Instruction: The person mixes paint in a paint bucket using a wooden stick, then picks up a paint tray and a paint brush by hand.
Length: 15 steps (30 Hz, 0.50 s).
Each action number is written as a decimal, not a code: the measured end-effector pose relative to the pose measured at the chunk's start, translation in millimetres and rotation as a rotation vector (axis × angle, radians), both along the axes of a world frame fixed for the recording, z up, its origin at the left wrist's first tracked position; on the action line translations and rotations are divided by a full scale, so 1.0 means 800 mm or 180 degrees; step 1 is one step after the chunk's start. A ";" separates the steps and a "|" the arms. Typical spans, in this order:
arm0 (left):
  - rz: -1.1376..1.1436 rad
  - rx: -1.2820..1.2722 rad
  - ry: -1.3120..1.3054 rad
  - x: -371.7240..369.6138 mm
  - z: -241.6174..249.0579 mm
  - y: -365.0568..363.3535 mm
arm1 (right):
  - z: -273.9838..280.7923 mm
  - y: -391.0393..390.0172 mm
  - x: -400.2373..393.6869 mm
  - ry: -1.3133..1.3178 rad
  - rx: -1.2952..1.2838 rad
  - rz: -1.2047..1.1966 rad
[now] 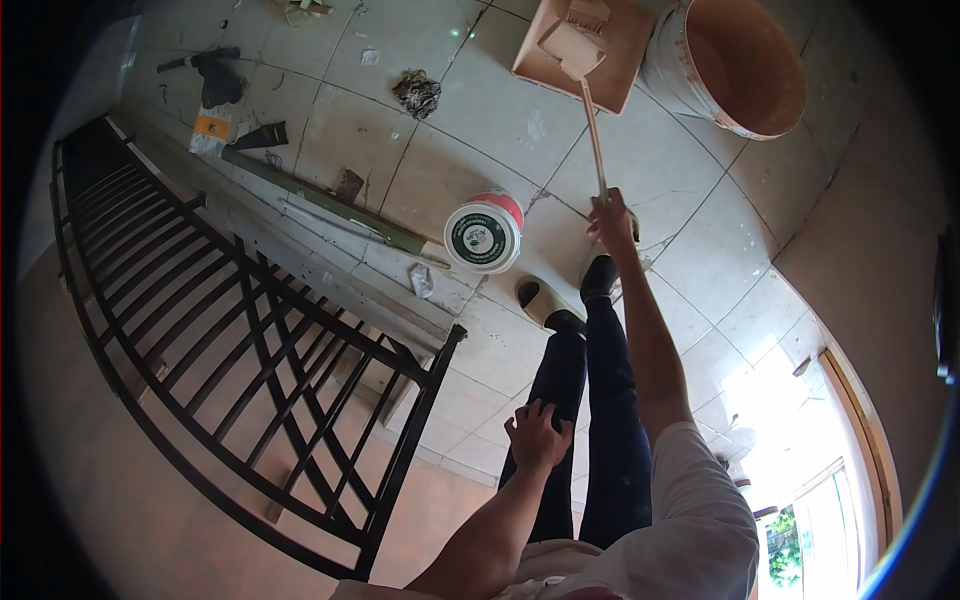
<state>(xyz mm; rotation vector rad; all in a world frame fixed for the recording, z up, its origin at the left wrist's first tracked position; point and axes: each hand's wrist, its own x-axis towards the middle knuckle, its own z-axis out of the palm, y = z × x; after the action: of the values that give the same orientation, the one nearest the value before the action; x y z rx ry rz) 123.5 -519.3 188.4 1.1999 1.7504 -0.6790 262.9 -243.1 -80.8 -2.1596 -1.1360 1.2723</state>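
Note:
My right hand (614, 224) is closed round the end of a long-handled paint roller (572, 48). Its paint-coated head lies in a tray (532, 70) smeared with pinkish-beige paint. My left hand (540, 437) holds nothing; its fingers are spread and slightly bent over my left thigh. On the floor ahead of my feet stands a white tub (483, 235) with a dark green label on its lid. Right of the tray, a large bucket (745, 70) shows the same beige colour inside.
A black metal railing (230, 345) runs along my left. A green strip (330, 202) lies near the floor's edge, with a dark-bladed scraper (262, 136) and a crumpled dark clump (417, 93) beyond. Bright light comes through a doorway (815, 530) at lower right.

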 end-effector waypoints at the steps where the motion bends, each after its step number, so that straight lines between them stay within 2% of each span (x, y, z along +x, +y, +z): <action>1: 0.0002 0.0002 -0.0001 0.000 0.000 0.000 | 0.010 0.012 0.003 0.1385 -0.1127 0.0057; 3: 0.0048 -0.0015 -0.0012 -0.002 0.000 0.001 | 0.023 0.029 -0.006 0.1051 -0.1099 0.0336; 5: 0.0046 -0.0011 -0.0018 -0.002 -0.001 0.002 | 0.029 0.048 -0.015 -0.0151 -0.0082 0.0199; 6: 0.0038 -0.0016 -0.0019 -0.002 -0.001 0.002 | 0.026 0.056 -0.019 -0.0373 0.0012 0.0203; 7: 0.0038 -0.0017 -0.0025 -0.003 -0.001 0.002 | 0.016 0.065 -0.019 -0.0380 0.0012 0.0203; 9: 0.0034 -0.0001 -0.0013 -0.006 -0.001 0.003 | 0.004 0.078 -0.020 0.0446 -0.0062 0.0080; 10: 0.0037 0.0002 -0.0017 -0.007 -0.002 0.004 | 0.043 0.098 -0.031 0.0756 -0.0714 -0.0060; 11: 0.0042 0.0017 -0.0015 -0.008 -0.002 0.004 | 0.037 0.101 -0.032 0.0753 -0.0715 -0.0054; 13: 0.0059 0.0028 -0.0018 -0.009 -0.001 0.005 | 0.023 0.108 -0.039 -0.0416 0.0006 0.0405; 15: 0.0064 0.0052 -0.0028 -0.010 -0.001 0.006 | 0.008 0.106 -0.048 -0.0609 0.0196 0.0439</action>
<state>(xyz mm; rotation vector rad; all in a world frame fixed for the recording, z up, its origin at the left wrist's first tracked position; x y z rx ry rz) 115.5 -514.8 187.6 1.1930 1.7614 -0.6478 224.4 -158.2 -74.6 -2.2280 -1.4032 1.0873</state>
